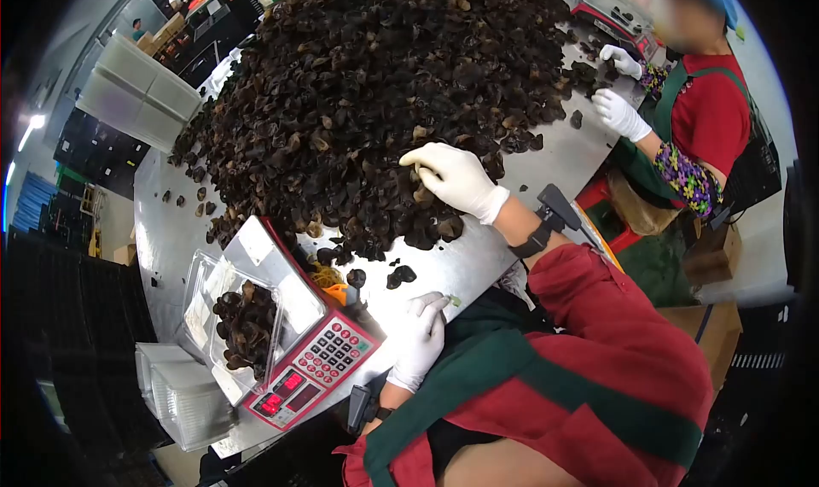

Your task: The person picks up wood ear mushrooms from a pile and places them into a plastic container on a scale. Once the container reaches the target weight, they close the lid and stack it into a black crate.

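Observation:
My right hand, in a white glove, reaches over the large pile of dark wood ear mushrooms. Its index finger and thumb are apart, with no piece visible between them. Close to the table edge rests my left hand, also gloved, fingers curled and nothing seen in them. A few loose mushroom pieces lie just beyond it. To its left, a red and white digital scale carries a clear plastic box with its lid open. A clump of mushrooms sits in the box.
Stacked clear containers stand left of the scale, and more plastic boxes at the far left. An orange-handled item lies behind the scale. On the right, a co-worker's gloved hands are near the pile, by another scale.

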`<action>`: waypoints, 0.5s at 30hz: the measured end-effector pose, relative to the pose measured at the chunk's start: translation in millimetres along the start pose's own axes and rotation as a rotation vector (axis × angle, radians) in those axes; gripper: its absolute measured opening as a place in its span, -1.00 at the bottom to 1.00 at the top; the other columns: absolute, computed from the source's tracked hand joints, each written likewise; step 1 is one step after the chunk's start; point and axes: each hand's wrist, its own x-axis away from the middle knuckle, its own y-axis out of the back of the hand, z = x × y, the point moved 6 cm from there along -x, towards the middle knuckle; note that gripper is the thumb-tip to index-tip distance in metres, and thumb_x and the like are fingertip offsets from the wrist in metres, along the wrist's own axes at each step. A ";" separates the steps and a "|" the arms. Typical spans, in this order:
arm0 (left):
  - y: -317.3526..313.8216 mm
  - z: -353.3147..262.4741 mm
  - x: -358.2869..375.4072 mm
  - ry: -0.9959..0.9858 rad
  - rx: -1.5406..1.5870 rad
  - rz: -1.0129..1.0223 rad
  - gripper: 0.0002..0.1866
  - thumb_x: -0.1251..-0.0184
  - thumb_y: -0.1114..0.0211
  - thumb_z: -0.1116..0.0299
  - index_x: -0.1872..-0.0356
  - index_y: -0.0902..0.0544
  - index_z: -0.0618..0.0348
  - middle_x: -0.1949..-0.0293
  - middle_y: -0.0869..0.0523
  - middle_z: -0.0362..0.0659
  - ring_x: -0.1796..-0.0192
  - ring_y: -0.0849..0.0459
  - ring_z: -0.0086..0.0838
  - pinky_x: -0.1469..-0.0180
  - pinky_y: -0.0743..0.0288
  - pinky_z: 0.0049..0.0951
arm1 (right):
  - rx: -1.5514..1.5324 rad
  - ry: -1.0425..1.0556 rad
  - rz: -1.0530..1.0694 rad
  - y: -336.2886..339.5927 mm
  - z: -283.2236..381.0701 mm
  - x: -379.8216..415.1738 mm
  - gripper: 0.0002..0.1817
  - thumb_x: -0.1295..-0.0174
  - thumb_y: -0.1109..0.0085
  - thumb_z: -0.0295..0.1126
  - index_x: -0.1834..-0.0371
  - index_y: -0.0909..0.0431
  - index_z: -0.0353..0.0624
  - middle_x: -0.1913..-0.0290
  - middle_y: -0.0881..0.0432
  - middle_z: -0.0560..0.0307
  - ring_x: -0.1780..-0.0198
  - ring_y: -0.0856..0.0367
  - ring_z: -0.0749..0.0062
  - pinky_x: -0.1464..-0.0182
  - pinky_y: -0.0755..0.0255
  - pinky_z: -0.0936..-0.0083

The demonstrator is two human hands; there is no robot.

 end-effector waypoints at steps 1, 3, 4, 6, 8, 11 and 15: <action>-0.4 0.5 -0.1 0.003 0.000 -0.003 -0.63 -0.11 -0.22 0.74 0.09 -0.70 0.10 0.08 -0.72 -0.13 0.03 -0.67 -0.20 -0.02 -0.53 -0.25 | 0.200 0.197 0.007 -4.7 4.0 -5.3 -0.70 -0.28 -0.19 -0.43 -0.07 -0.67 0.04 0.27 -0.69 0.17 0.23 -0.65 0.29 0.13 -0.56 0.37; -1.5 2.2 1.4 0.005 0.010 0.000 -0.63 -0.11 -0.22 0.74 0.09 -0.70 0.11 0.08 -0.73 -0.13 0.03 -0.67 -0.20 -0.02 -0.54 -0.25 | 0.273 0.206 0.187 -16.7 6.8 -14.9 -0.75 -0.27 -0.19 -0.38 0.00 -0.68 0.03 0.28 -0.69 0.16 0.20 -0.68 0.23 0.13 -0.57 0.30; -2.0 2.2 2.0 0.005 0.011 0.001 -0.63 -0.11 -0.22 0.74 0.09 -0.70 0.11 0.08 -0.73 -0.13 0.03 -0.67 -0.20 -0.02 -0.54 -0.25 | 0.345 0.212 0.366 -27.7 6.4 -16.2 -0.79 -0.27 -0.19 -0.33 0.06 -0.69 0.03 0.29 -0.69 0.14 0.17 -0.70 0.16 0.12 -0.58 0.23; -1.6 2.6 1.8 0.004 0.007 -0.003 -0.64 -0.11 -0.22 0.74 0.09 -0.70 0.12 0.08 -0.73 -0.12 0.03 -0.68 -0.20 -0.02 -0.54 -0.25 | 0.399 0.250 0.398 -37.4 0.3 -21.0 -0.83 -0.26 -0.19 -0.35 0.12 -0.69 0.03 0.29 -0.69 0.16 0.16 -0.69 0.17 0.12 -0.57 0.25; 0.3 1.2 1.1 0.004 0.009 0.000 -0.64 -0.11 -0.22 0.74 0.09 -0.70 0.12 0.08 -0.73 -0.12 0.03 -0.67 -0.20 -0.02 -0.54 -0.24 | 0.356 0.286 0.316 -32.7 3.8 -21.9 -0.92 -0.24 -0.22 -0.35 0.25 -0.68 0.00 0.31 -0.69 0.18 0.16 -0.69 0.19 0.12 -0.57 0.27; -0.7 2.0 1.8 0.012 0.021 -0.004 -0.64 -0.11 -0.22 0.74 0.10 -0.69 0.12 0.08 -0.73 -0.12 0.02 -0.67 -0.19 -0.02 -0.53 -0.24 | 0.088 0.223 0.125 -11.4 11.0 -14.3 -0.92 -0.24 -0.24 -0.34 0.26 -0.67 -0.02 0.31 -0.68 0.19 0.15 -0.69 0.20 0.11 -0.58 0.30; 1.4 -2.0 -0.6 -0.007 0.008 -0.005 -0.64 -0.11 -0.23 0.73 0.10 -0.69 0.12 0.09 -0.73 -0.12 0.03 -0.67 -0.19 -0.02 -0.53 -0.25 | -0.056 0.215 -0.038 12.7 15.6 4.6 -0.89 -0.21 -0.33 -0.45 0.21 -0.72 -0.07 0.27 -0.72 0.19 0.26 -0.68 0.28 0.21 -0.55 0.43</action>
